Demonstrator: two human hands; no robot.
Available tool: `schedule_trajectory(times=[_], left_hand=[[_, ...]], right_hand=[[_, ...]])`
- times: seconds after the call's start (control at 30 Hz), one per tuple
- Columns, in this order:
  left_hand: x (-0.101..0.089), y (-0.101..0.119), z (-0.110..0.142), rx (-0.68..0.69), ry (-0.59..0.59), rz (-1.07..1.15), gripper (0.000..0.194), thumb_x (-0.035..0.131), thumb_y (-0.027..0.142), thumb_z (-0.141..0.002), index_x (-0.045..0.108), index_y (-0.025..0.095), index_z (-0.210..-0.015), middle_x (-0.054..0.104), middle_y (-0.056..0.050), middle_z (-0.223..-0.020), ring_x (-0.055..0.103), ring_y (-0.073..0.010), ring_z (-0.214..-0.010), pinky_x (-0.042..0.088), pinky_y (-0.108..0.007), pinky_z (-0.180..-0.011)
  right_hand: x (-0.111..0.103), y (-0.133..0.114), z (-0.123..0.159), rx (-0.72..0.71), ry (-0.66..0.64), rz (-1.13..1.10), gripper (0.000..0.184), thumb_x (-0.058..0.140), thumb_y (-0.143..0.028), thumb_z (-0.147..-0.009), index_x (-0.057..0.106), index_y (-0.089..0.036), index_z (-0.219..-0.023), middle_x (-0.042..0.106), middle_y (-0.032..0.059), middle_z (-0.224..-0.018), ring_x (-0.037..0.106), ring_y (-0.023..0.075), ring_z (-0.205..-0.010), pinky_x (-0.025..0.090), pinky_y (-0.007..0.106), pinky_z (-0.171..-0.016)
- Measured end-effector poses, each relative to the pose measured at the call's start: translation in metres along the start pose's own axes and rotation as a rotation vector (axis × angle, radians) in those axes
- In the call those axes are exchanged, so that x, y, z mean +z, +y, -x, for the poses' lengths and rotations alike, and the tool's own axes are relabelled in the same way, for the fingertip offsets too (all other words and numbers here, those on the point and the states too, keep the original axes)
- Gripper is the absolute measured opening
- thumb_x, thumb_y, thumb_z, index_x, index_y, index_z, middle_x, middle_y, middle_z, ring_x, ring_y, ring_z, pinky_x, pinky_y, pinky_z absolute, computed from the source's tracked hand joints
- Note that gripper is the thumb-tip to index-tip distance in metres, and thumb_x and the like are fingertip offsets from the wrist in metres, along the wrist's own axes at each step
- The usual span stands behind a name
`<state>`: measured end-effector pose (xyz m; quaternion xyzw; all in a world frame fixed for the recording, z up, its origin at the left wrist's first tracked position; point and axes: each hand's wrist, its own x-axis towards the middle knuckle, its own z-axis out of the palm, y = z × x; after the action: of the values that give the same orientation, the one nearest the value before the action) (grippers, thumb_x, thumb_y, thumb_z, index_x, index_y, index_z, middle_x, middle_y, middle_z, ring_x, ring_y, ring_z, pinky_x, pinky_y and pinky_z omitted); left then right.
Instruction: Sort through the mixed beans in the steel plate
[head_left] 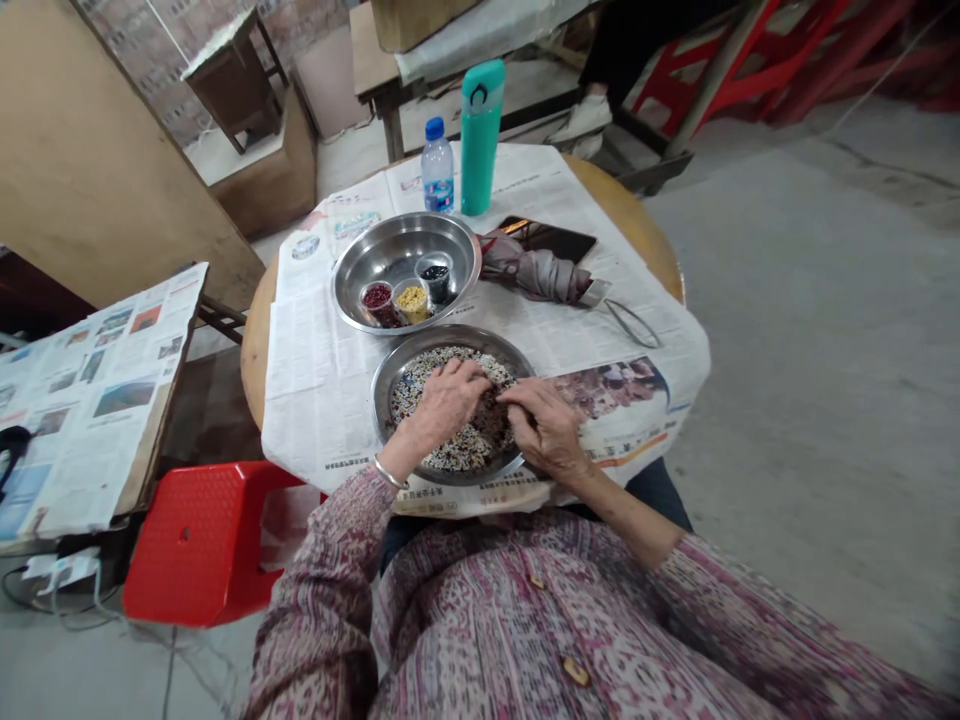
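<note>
A steel plate (390, 372) near the table's front edge holds mixed white and dark grains (420, 385). My left hand (442, 400) rests on the grains with fingers curled and pinched together. My right hand (547, 425) lies beside it on the plate's right side, fingers bent down into a dark patch of grains (491, 418). What each hand pinches is too small to name. Behind stands a steel bowl (390, 250) holding three small cups: red beans (376, 297), yellow grains (412, 299), black grains (435, 274).
Newspaper (315, 370) covers the round table. At the back stand a water bottle (437, 168) and a teal flask (480, 135). A folded umbrella (536, 272) and a dark phone (551, 238) lie at the right. A red stool (202, 540) stands at the left.
</note>
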<state>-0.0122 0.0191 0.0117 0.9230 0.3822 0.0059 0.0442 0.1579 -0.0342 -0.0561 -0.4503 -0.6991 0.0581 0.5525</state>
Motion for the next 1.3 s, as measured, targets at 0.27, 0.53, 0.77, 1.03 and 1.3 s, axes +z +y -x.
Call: schedule_trajectory(times=[0.27,0.53,0.77,1.03,1.3], left_hand=[[-0.007,-0.023,0.005,-0.476,0.155,0.043,0.029,0.054,0.019,-0.099,0.060,0.019,-0.127,0.057,-0.014,-0.130,0.054,-0.0284,-0.118,0.051,-0.042,-0.096],[-0.001,-0.001,0.043,-0.346,0.154,0.151,0.041,0.043,-0.004,-0.090,0.065,0.021,-0.114,0.058,-0.009,-0.119,0.055,-0.0219,-0.113,0.051,-0.034,-0.096],[0.005,0.011,0.073,-0.328,0.285,0.221,0.021,0.045,0.010,-0.103,0.063,0.019,-0.102,0.063,-0.004,-0.096,0.061,-0.0177,-0.095,0.052,-0.030,-0.089],[0.013,0.030,0.080,-0.444,0.395,0.127,0.028,0.053,0.014,-0.099,0.051,0.021,-0.071,0.059,0.001,-0.070,0.058,-0.0128,-0.068,0.040,-0.025,-0.064],[0.025,0.030,0.085,-0.478,0.475,0.181,0.027,0.054,0.025,-0.102,0.053,0.021,-0.075,0.061,0.002,-0.067,0.059,-0.0109,-0.061,0.038,-0.022,-0.058]], right_hand=[[0.000,0.000,0.000,0.049,-0.022,-0.041,0.024,0.055,-0.010,-0.086,0.069,-0.028,-0.095,0.073,0.0028,-0.088,0.069,0.0238,-0.088,0.056,0.046,-0.090],[-0.001,0.001,0.000,0.016,-0.025,-0.018,0.025,0.054,-0.011,-0.090,0.070,-0.027,-0.101,0.072,0.0036,-0.086,0.068,0.0230,-0.086,0.056,0.043,-0.085],[-0.010,-0.006,-0.013,-0.059,-0.179,0.012,0.029,0.053,-0.006,-0.091,0.069,-0.025,-0.106,0.072,0.0062,-0.098,0.068,0.0225,-0.095,0.057,0.039,-0.085],[-0.007,-0.021,-0.043,-0.076,-0.438,-0.047,0.013,0.057,-0.016,-0.094,0.060,-0.024,-0.084,0.067,-0.0006,-0.075,0.065,0.0145,-0.066,0.049,0.025,-0.062],[-0.025,0.047,-0.112,0.140,-0.048,0.233,0.013,0.055,-0.023,-0.096,0.068,-0.022,-0.095,0.074,0.0052,-0.087,0.067,0.0200,-0.075,0.050,0.032,-0.070]])
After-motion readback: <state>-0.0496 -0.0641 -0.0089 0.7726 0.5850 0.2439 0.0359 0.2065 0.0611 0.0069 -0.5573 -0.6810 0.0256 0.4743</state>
